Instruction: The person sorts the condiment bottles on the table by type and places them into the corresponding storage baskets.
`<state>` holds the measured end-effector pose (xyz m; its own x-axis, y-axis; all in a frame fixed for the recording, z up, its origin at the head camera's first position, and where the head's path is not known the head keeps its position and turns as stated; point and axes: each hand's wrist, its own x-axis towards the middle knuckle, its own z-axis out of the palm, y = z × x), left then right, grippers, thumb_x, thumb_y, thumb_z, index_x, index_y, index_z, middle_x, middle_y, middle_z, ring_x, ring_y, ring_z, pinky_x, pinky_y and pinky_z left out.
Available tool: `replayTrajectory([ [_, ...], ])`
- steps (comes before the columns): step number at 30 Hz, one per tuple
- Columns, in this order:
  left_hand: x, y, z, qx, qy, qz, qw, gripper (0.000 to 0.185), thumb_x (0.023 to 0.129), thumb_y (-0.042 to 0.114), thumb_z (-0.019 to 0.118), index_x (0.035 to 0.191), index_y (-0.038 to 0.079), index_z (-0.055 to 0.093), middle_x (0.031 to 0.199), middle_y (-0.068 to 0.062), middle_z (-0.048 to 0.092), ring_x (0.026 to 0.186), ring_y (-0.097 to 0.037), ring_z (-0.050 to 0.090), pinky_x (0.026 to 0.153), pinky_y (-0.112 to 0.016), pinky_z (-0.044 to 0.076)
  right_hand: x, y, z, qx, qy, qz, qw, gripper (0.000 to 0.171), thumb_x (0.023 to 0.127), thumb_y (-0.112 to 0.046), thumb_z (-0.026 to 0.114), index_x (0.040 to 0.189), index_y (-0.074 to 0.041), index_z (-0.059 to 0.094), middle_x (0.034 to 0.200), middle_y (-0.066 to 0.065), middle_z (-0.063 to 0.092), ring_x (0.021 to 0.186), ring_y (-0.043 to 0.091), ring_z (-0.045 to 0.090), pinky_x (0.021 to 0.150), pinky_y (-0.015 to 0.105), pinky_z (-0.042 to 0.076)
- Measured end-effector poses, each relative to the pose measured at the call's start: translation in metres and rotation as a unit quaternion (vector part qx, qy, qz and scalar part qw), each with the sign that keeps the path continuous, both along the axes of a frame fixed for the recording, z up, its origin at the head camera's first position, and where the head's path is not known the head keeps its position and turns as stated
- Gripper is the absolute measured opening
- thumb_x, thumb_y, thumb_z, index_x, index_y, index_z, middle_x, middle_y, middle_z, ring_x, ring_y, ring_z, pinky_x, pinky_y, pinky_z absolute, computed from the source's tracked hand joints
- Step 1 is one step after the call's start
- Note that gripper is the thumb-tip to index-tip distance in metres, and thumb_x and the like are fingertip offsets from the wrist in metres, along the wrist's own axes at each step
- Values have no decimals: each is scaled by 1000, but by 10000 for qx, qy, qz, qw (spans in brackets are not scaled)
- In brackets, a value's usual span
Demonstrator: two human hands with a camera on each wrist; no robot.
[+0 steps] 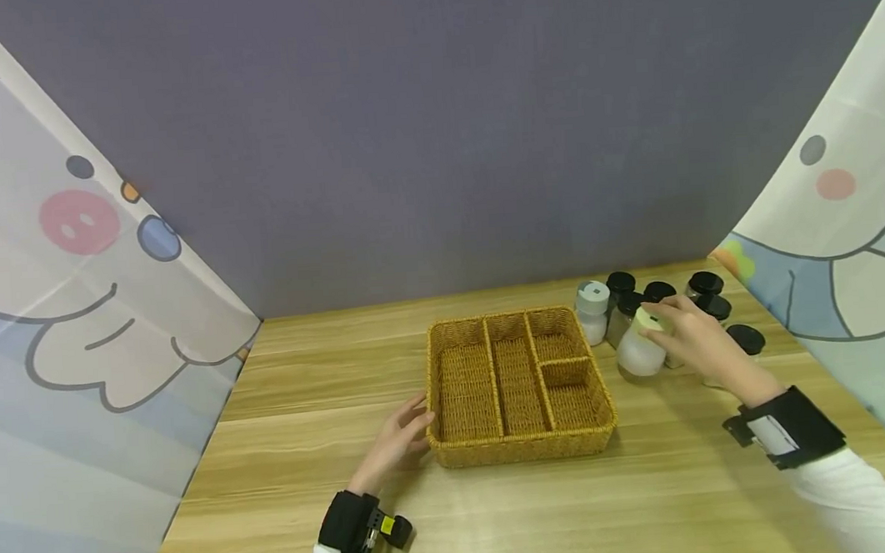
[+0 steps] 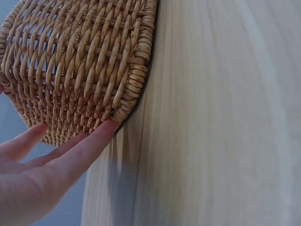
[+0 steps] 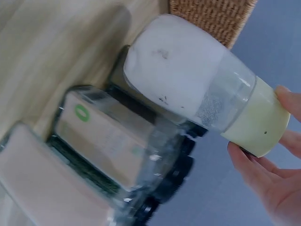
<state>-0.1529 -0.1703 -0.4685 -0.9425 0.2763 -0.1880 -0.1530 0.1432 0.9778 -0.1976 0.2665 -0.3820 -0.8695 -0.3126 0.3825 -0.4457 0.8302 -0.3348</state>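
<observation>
Jars (image 1: 666, 323) approx 9, 1 wicker basket (image 1: 522, 448) w/ 4 compartments.

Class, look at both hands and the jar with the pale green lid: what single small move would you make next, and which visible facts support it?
Probably lift the jar straight up off the table. The right hand already grips its pale green lid, other jars crowd close behind it, and the left hand touches the wicker basket at its near corner, whose compartments look empty.
</observation>
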Motion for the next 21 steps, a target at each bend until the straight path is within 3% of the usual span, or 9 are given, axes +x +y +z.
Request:
replayTrajectory([
  [9, -2, -1, -1, 156, -80, -30, 9998, 67, 88, 31, 53, 139, 1, 22, 134, -30, 30, 119, -40, 37, 89, -42, 45, -1, -11, 20, 57, 462, 242, 9986, 41, 75, -5, 67, 112, 9, 55, 96, 24, 51, 77, 30, 51, 55, 39, 44],
  [21, -4, -3, -1, 379, -157, -28, 9992, 64, 87, 24, 55, 137, -2, 24, 133, -31, 31, 117, -40, 39, 88, -43, 45, -8, -34, 49, 99, 145, 547, 9983, 41, 82, -10, 63, 117, 8, 52, 104, 26, 47, 82, 33, 52, 58, 40, 45],
])
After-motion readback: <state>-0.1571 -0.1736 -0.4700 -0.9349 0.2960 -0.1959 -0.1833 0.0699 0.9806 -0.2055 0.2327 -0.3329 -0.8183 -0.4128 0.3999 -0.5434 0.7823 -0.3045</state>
